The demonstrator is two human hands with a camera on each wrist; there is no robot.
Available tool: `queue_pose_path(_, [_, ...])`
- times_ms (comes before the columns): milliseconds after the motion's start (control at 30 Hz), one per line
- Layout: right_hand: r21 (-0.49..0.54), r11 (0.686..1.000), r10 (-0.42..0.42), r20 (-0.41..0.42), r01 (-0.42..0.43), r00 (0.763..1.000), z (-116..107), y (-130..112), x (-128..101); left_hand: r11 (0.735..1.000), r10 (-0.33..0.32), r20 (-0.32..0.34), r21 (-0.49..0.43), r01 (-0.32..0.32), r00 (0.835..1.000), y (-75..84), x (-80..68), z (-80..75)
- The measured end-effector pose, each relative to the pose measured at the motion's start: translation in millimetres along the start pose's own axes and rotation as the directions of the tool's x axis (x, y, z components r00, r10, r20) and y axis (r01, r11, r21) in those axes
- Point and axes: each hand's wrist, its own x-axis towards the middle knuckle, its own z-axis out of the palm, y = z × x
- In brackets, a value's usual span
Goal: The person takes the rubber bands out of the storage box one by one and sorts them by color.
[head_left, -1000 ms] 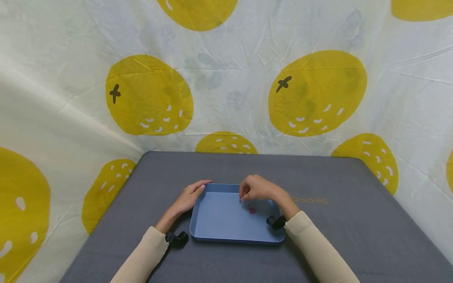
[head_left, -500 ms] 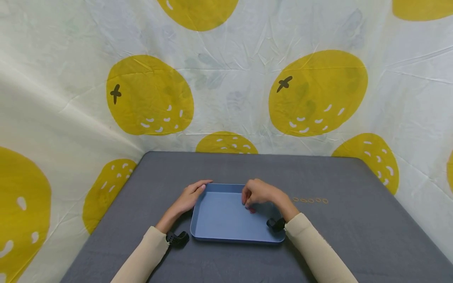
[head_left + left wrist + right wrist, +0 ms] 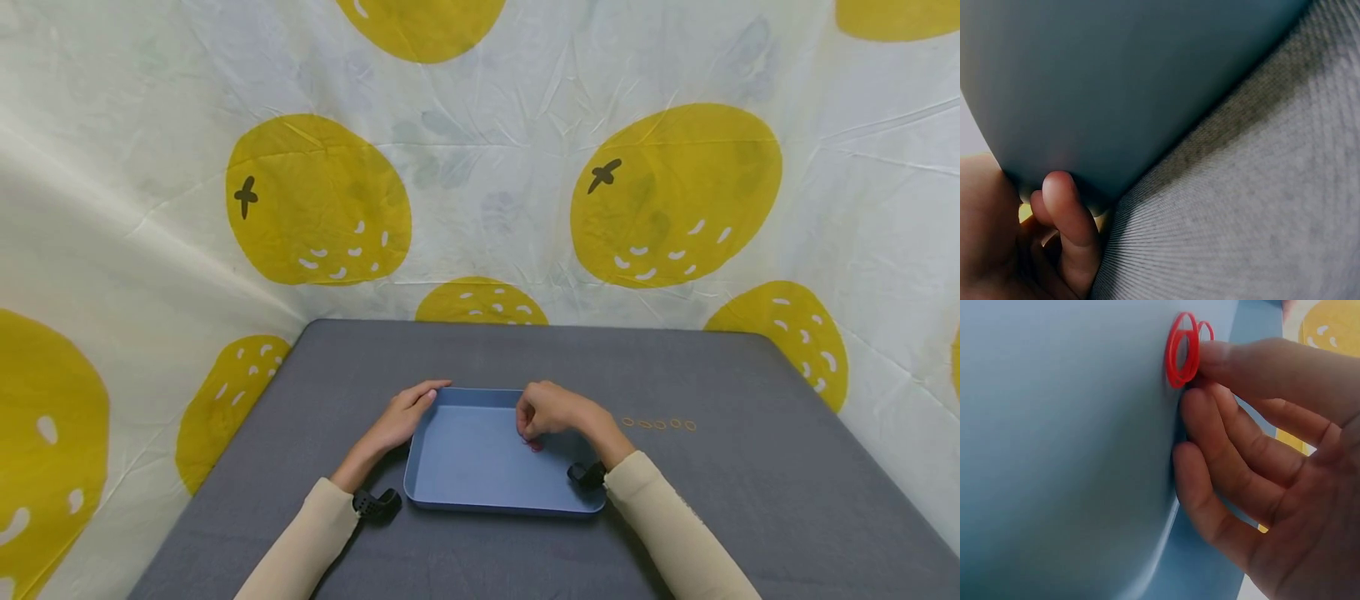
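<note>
2 hands on the blue tray (image 3: pixel 468 475), 1 doing the work. Change over the last second: right hand (image 3: pixel 551 410) has dropped from just above the tray floor down onto it, fingertips now curled at the red rubber bands (image 3: pixel 534 446). Left hand (image 3: pixel 401 417) hasn't shifted, same spot on the tray's far-left corner. My read: this is a pickup or a placement at the floor of the tray, can't tell which from the stills.

Right wrist view: 2 red rings, overlapping, the red rubber bands (image 3: pixel 1182 347), lying against the tray floor (image 3: pixel 1054 456). Index fingertip (image 3: pixel 1216 359) touches them, the other fingers curl down beside it with tips on the floor. Thumb not visible, so whether it's a true pinch or just a press I can't tell.

Left wrist view: left hand (image 3: pixel 1060 244) fingers straight against the tray's outer wall (image 3: pixel 1116 87), bracing rather than gripping, resting on the grey cloth (image 3: pixel 1260 206).

Container contents: the tray holds only the red bands, near its right-centre; rest of the floor is bare blue. Outside it, a row of about 5 yellowish rubber bands (image 3: pixel 658 424) lies on the grey table (image 3: pixel 750 500), right of the tray, well apart from the red ones.
</note>
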Motion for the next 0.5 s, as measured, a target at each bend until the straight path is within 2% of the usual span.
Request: queue_pose_path(500, [0.015,1.000,-0.011,0.010,0.011,1.000,-4.9,0.9,-0.4,1.000,-0.006,0.012,0.003,0.006,1.000,0.9,0.2,-1.7])
